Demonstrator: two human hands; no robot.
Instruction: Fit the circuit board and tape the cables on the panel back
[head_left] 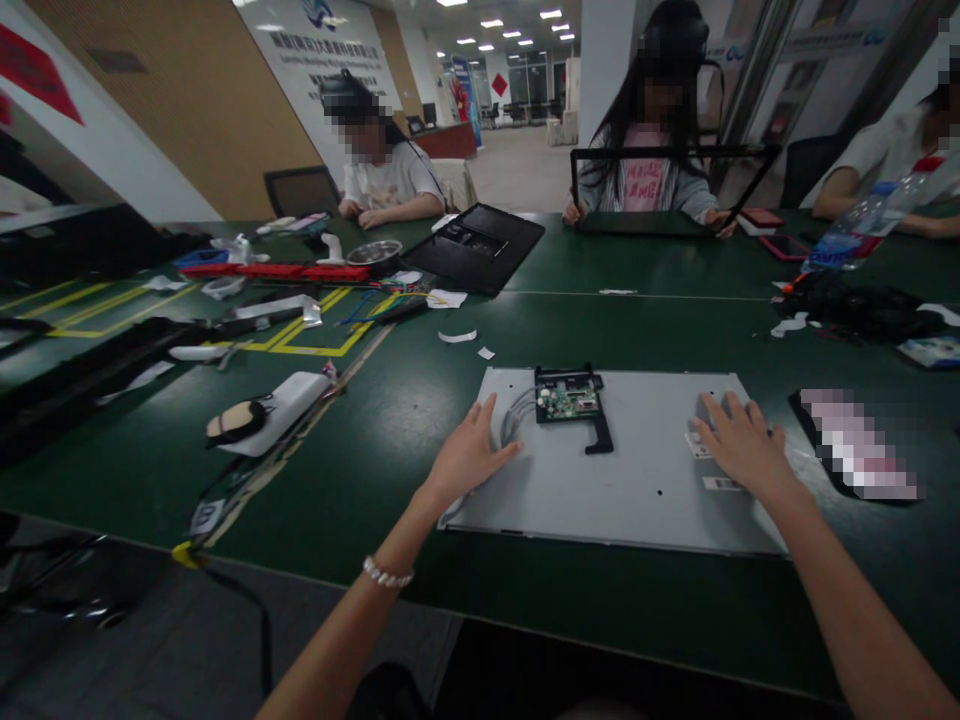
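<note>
A flat grey-white metal panel (pixel 630 500), like the back of a display, lies on the table in front of me. On its upper part sits a small green circuit board (pixel 574 400) in a black bracket (pixel 600 435). Grey cables (pixel 512 415) run from the board toward the panel's left edge. My left hand (pixel 472 450) is at that left edge beside the cables, fingers stretched out and thumb apart. My right hand (pixel 739 440) lies spread over the panel's right part, near a white label (pixel 697 445) that it partly covers.
A phone (pixel 855 445) lies right of the panel. To the left, a white power strip (pixel 281 410) carries a black plug. Beyond stand a black plastic back cover (pixel 476 245) and a metal bowl (pixel 375 252). Across the table a person holds a black frame (pixel 675 153); plastic bottles (pixel 862 225) stand right.
</note>
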